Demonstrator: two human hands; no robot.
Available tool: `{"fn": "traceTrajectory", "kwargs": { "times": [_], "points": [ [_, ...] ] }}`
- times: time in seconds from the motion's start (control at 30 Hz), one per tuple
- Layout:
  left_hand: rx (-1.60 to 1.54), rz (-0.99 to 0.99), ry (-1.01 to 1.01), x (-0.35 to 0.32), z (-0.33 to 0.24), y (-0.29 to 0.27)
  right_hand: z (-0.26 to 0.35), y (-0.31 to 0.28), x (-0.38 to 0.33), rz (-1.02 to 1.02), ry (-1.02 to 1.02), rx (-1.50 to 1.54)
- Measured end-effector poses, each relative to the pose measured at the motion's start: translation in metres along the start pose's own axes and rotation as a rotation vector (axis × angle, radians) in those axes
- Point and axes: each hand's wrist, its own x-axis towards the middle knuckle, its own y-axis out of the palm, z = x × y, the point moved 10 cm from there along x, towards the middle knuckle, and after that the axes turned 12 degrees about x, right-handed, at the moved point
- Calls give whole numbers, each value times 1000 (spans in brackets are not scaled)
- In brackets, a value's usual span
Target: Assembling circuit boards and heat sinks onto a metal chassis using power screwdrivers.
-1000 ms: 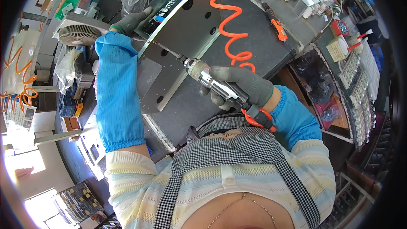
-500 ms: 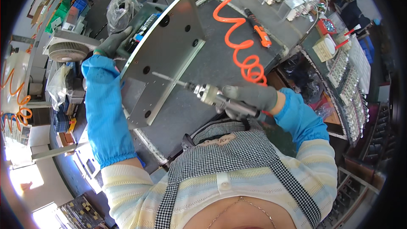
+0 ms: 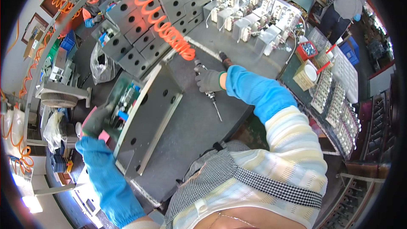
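My left hand (image 3: 96, 120), in a grey glove and blue sleeve, grips the left edge of a grey metal box (image 3: 146, 116) with round holes, tilted on the dark bench; wiring shows inside its open side. My right hand (image 3: 208, 80), also gloved, holds a pneumatic screwdriver (image 3: 210, 94) with its bit pointing down at the bench, to the right of the box and apart from it. An orange coiled air hose (image 3: 163, 23) runs from the tool up to the top left.
Stacked grey boxes with holes (image 3: 140, 25) stand at the back. White electrical parts (image 3: 250, 15) crowd the back right, with trays of components (image 3: 335, 97) at right. A small fan (image 3: 59, 97) sits at left. Another person (image 3: 343, 0) stands at the top right.
My right hand has drawn the screwdriver off the box and moved it right, over the bench. The box has shifted down and left with my left hand on it. My head has turned.
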Motion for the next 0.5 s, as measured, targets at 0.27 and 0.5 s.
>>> {"fn": "traceTrajectory", "kwargs": {
  "times": [0.27,0.5],
  "points": [
    [-29,-149,-80,-7,-9,13,-108,4,-14,-428,472,450],
    [148,-190,-21,-31,-90,68,-124,89,-274,-1751,1177,1404]
  ]
}}
